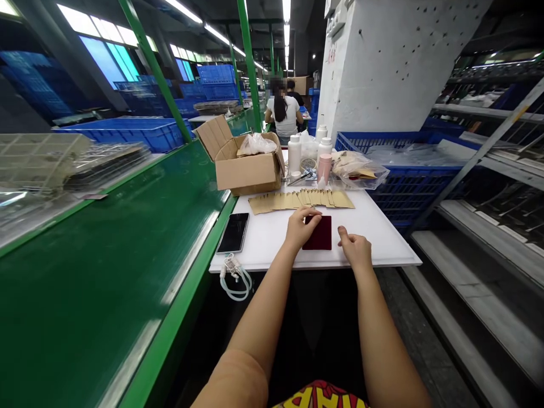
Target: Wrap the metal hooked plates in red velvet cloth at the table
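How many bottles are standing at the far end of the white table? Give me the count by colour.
White bottles: 3
Pink bottle: 1
Total: 4

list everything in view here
white table: 1, white, centre
kraft envelopes: many, tan, fanned across table
square pad: 1, dark red, on table
phone: 1, black, table's left edge
cardboard box: 1, brown, open, far table end
bottles: 3, white, behind envelopes
pink bottle: 1, pink, among white bottles
plastic bag: 1, clear, right of bottles
crates: several, blue, right and far left
conveyor bench: 1, green, left
co-workers: 2, seated, far ahead
left hand: 1, bare, on pad
right hand: 1, bare, beside pad
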{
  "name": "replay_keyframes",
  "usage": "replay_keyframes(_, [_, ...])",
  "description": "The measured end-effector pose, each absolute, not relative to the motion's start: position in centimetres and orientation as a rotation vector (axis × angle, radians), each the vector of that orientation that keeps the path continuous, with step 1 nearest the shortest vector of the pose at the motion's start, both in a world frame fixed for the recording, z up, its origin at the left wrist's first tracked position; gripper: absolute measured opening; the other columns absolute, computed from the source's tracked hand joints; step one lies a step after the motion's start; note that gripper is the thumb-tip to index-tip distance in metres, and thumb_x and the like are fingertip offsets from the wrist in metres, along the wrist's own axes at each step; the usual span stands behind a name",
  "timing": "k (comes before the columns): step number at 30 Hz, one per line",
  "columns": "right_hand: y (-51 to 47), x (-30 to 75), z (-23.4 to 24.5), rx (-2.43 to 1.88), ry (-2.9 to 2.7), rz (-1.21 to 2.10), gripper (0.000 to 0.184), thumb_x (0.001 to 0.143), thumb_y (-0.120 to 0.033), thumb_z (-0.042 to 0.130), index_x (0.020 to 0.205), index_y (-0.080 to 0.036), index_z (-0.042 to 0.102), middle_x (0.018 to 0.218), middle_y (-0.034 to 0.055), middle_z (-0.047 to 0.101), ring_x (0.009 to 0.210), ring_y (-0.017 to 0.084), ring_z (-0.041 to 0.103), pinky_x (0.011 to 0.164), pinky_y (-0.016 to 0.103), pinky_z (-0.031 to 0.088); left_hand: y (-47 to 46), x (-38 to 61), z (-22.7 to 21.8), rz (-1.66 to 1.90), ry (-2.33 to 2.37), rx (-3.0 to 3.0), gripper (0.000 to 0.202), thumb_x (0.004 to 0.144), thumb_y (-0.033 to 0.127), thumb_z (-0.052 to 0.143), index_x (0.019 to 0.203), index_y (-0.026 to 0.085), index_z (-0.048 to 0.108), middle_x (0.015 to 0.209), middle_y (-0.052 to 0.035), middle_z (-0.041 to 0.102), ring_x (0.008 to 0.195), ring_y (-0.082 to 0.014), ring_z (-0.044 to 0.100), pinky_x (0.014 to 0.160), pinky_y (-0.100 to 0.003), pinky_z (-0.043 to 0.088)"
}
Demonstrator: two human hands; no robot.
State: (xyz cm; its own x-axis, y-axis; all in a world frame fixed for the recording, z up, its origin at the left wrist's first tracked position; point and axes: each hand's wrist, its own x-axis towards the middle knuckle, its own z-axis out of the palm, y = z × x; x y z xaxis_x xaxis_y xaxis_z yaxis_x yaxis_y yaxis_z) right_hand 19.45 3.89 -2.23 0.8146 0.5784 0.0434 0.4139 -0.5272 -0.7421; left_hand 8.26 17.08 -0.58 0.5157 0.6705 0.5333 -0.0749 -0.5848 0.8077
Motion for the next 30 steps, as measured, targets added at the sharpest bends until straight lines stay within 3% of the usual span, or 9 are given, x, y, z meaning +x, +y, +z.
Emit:
replay_keyframes(4, [5.0,18.4,-2.3,-1.924,-0.732,0.1,0.046,0.08,-0.063,0.046,0.076,-0.02,0.061,0.082,0.005,0.067,0.078,0.02,0.058,0.078,0.031,0.038,17.9,6.6,-1.8,0.988,0.481,1.606,0.037,0.085,0.036,0.057,0.116,0.017,0.059,0.106,-0.0086,0.064,0.083,-0.0136,0.06,0.072,-0.024,0.046])
replay_keyframes(8, [7.5,17.4,-1.8,-1.869,-0.813,0.099,0.042,0.081,-0.06,0.048,0.081,-0.019,0.059,0.086,0.0049,0.066,0.081,0.02,0.058,0.081,0.033,0.038,18.5,5.0,-2.8,0.855,0.545,1.491,0.043,0.089,0.048,0.045,0.108,0.014,0.063,0.1,-0.0102,0.066,0.083,-0.0148,0.061,0.072,-0.024,0.046])
replay_keyframes(12, [8.4,17.3,-1.9,-1.928,-0.866,0.068,0.044,0.083,-0.061,0.042,0.074,-0.02,0.055,0.08,0.0044,0.065,0.079,0.02,0.056,0.084,0.036,0.035,18.4,4.8,-3.4,0.828,0.506,1.531,0.04,0.085,0.046,0.053,0.102,0.013,0.066,0.094,-0.0092,0.068,0.083,-0.0163,0.062,0.075,-0.027,0.047])
replay_keyframes(15, [7.7,17.4,-3.0,-2.011,-0.931,-0.011,0.042,0.084,-0.059,0.043,0.078,-0.02,0.056,0.085,0.0055,0.065,0.088,0.023,0.055,0.09,0.041,0.03,17.9,5.2,-3.7,0.827,0.454,1.595,0.037,0.083,0.045,0.058,0.097,0.012,0.067,0.093,-0.0083,0.068,0.084,-0.0174,0.061,0.078,-0.028,0.048])
replay_keyframes(20, [5.9,17.6,-5.3,-2.13,-1.022,-0.168,0.035,0.082,-0.053,0.05,0.089,-0.02,0.058,0.102,0.0079,0.064,0.107,0.026,0.049,0.097,0.046,0.021,17.3,5.4,-4.0,0.824,0.507,1.718,0.033,0.084,0.045,0.057,0.092,0.014,0.064,0.084,-0.0044,0.065,0.074,-0.0137,0.058,0.067,-0.023,0.045])
replay_keyframes(26, [4.8,17.8,-6.0,-2.201,-1.15,-0.159,0.032,0.078,-0.047,0.056,0.097,-0.022,0.055,0.11,0.0085,0.061,0.113,0.028,0.046,0.098,0.049,0.022,16.7,5.6,-3.8,0.774,0.669,2.016,0.031,0.082,0.046,0.058,0.086,0.016,0.063,0.074,-0.0018,0.061,0.067,-0.0133,0.052,0.061,-0.024,0.039])
replay_keyframes(30, [4.6,17.8,-6.0,-2.21,-1.188,-0.161,0.034,0.076,-0.044,0.057,0.102,-0.022,0.052,0.112,0.0083,0.06,0.114,0.029,0.045,0.098,0.051,0.023,16.3,5.6,-3.4,0.75,0.729,2.095,0.024,0.077,0.039,0.063,0.088,0.017,0.063,0.073,-0.0007,0.062,0.065,-0.013,0.051,0.059,-0.024,0.037])
